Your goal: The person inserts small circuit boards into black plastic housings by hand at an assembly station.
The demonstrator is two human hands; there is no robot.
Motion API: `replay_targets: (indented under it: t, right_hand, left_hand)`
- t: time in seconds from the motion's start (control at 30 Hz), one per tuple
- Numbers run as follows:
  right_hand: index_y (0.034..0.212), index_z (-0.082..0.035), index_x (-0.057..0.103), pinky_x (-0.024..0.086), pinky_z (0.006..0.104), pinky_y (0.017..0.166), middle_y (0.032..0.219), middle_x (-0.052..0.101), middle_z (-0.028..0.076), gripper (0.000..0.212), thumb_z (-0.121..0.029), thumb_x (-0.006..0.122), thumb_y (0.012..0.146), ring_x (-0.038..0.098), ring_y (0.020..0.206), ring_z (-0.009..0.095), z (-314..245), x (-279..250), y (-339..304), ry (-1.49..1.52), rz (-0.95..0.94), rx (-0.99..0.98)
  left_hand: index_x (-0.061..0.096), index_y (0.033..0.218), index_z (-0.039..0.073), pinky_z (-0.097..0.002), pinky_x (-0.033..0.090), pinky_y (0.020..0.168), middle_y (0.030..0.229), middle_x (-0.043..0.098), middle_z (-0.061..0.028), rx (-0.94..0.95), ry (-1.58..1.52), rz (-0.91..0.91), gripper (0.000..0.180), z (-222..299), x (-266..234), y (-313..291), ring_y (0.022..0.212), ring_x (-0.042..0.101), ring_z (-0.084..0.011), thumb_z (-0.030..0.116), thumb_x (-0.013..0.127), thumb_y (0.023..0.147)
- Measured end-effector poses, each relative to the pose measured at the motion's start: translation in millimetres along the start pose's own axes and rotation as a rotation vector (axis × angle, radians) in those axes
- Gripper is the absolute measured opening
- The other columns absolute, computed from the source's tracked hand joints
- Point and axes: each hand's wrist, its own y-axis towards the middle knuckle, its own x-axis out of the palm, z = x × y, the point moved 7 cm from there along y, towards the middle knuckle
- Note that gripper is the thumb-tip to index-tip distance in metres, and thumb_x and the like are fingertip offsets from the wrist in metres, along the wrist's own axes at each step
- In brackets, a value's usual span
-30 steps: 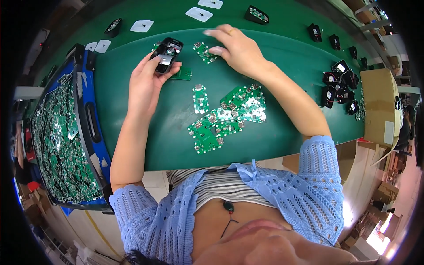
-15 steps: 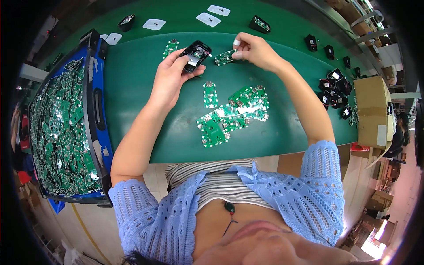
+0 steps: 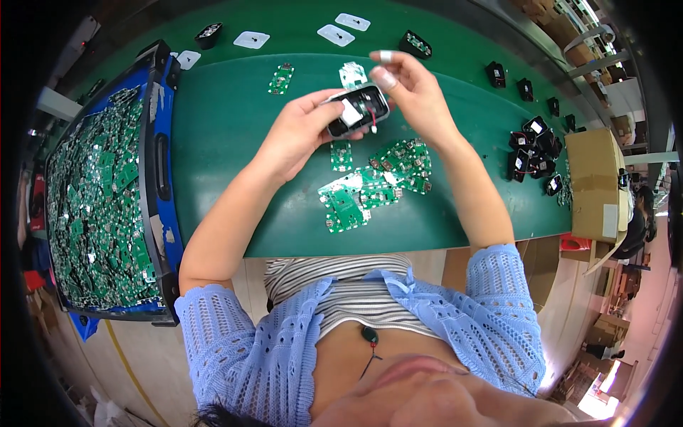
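My left hand point(image 3: 302, 132) is closed around a black plastic casing point(image 3: 373, 103), its open side up. Inside the casing sit a white block under my thumb and a thin red wire with a small white connector. Just right of the casing hovers my right hand point(image 3: 425, 107), its fingers apart and nothing visible in them. Beyond the casing lies a green circuit board point(image 3: 352, 73), partly glaring in the light. Another board point(image 3: 282, 79) rests farther left, and one more point(image 3: 341, 158) lies nearer me. A loose heap of boards point(image 3: 348, 206) spreads over the green table in front of me.
At the left stands a blue-and-black crate point(image 3: 162, 192) packed with circuit boards. Black casings point(image 3: 533, 149) are piled at the right, beside a cardboard box point(image 3: 594, 181). Along the far green strip sit white plastic covers point(image 3: 334, 35) and several black casings point(image 3: 415, 44).
My left hand has brought the casing right and slightly nearer me. My right hand has let go of a circuit board, which now lies beyond the casing, and moved beside the casing.
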Motion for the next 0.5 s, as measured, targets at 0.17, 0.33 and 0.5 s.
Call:
replay_targets:
  t: [0.17, 0.33, 0.5]
  right_hand:
    - [0.1, 0.001, 0.051, 0.045, 0.0212, 0.052, 0.078, 0.06, 0.006, 0.015, -0.003, 0.047, 0.086, 0.057, 0.065, 0.01, 18.1, 18.3, -18.4, 0.207, -0.172, 0.098]
    - [0.097, 0.0, 0.051, 0.045, 0.0213, 0.054, 0.08, 0.06, 0.006, 0.012, -0.007, 0.051, 0.087, 0.055, 0.065, 0.009, 21.1, -1.5, -18.8, 0.247, 0.07, -0.003]
    - [0.108, 0.0, 0.052, 0.045, 0.0212, 0.065, 0.097, 0.059, 0.007, 0.023, -0.005, 0.053, 0.086, 0.054, 0.076, 0.008, -16.3, -20.6, -49.8, 0.07, 0.101, -0.233]
  left_hand:
    - [0.049, 0.114, -0.005, -0.0295, 0.05, 0.076, 0.097, 0.06, -0.0128, 0.069, -0.026, 0.101, 0.03, 6.3, 0.0, -4.1, 0.08, 0.062, -0.0185, 0.01, 0.045, 0.087]
    - [0.047, 0.112, -0.008, -0.0323, 0.053, 0.075, 0.097, 0.058, -0.0167, 0.056, -0.065, 0.073, 0.031, 6.0, 3.6, -5.8, 0.081, 0.062, -0.0249, 0.011, 0.044, 0.088]
    - [0.046, 0.11, -0.008, -0.0332, 0.054, 0.072, 0.093, 0.057, -0.018, -0.02, -0.114, 0.068, 0.03, 2.3, -6.2, -3.5, 0.079, 0.063, -0.0254, 0.011, 0.041, 0.088]
